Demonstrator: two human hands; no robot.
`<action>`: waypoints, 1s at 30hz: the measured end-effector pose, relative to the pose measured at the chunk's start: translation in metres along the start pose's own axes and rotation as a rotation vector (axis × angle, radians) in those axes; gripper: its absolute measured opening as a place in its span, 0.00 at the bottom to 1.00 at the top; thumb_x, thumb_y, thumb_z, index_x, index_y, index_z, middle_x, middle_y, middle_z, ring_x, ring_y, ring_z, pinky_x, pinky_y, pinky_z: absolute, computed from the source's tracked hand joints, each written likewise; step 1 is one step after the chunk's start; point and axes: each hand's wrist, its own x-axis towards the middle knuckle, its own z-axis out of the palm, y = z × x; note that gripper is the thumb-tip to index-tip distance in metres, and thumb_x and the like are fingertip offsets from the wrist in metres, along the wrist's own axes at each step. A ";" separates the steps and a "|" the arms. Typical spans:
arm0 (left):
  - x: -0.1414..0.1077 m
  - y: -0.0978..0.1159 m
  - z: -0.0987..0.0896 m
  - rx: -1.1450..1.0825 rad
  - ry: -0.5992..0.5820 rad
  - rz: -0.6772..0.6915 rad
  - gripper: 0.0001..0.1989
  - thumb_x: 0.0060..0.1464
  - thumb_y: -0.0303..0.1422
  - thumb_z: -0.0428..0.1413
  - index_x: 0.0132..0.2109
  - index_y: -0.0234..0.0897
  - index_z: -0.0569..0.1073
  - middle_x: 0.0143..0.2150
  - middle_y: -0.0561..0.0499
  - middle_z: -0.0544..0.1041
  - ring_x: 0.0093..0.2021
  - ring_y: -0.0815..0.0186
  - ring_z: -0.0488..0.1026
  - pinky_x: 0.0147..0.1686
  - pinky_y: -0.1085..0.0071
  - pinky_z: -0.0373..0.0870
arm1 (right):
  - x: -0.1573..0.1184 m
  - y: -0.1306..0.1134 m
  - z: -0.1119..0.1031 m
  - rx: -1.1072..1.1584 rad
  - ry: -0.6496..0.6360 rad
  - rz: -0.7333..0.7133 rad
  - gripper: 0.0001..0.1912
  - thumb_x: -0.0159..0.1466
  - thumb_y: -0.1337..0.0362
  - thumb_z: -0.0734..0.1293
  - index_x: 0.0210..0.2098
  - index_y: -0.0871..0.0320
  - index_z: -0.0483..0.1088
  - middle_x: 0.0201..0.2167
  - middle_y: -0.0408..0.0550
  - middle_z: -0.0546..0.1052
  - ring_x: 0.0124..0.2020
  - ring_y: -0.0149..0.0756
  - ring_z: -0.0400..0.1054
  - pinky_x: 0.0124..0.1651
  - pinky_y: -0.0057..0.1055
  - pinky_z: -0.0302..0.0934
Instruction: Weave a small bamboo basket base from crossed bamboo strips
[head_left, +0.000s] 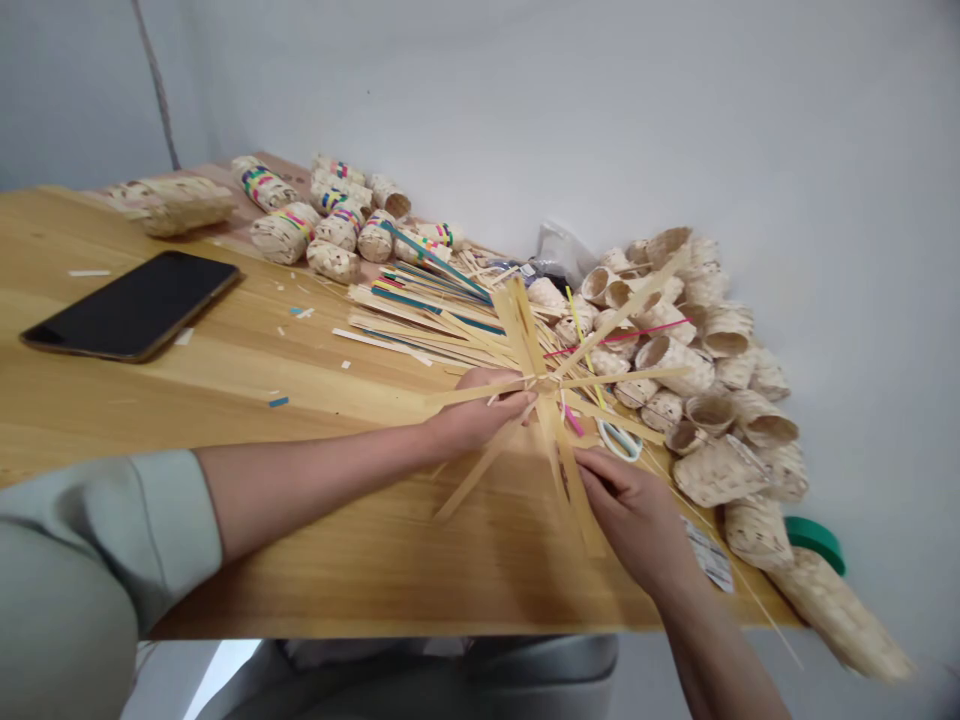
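A star-shaped weave of flat bamboo strips (546,383) is held above the wooden table, its strips fanning out from a crossed middle. My left hand (484,408) is closed on it close to the centre, thumb along the strips. Lower down, my right hand (626,505) pinches one of the strips that point toward me. Just behind the weave lie loose bamboo strips (442,322), some dyed blue and red. Scissors with pale handles (621,440) rest beside my right hand, partly covered by the strips.
Small woven bamboo baskets (679,365) are piled at the right along the wall. More baskets with coloured bands (285,232) lie at the back left. A black phone (135,303) rests on the left of the table (315,580). Green tape (816,543) sits at the right edge.
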 end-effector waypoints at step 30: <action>-0.015 0.017 0.015 -0.391 0.161 -0.206 0.15 0.51 0.32 0.58 0.19 0.35 0.68 0.20 0.54 0.66 0.23 0.73 0.62 0.21 0.78 0.57 | 0.030 -0.047 0.056 1.468 -0.024 0.648 0.17 0.50 0.63 0.72 0.22 0.57 0.58 0.10 0.27 0.52 0.11 0.18 0.37 0.13 0.18 0.35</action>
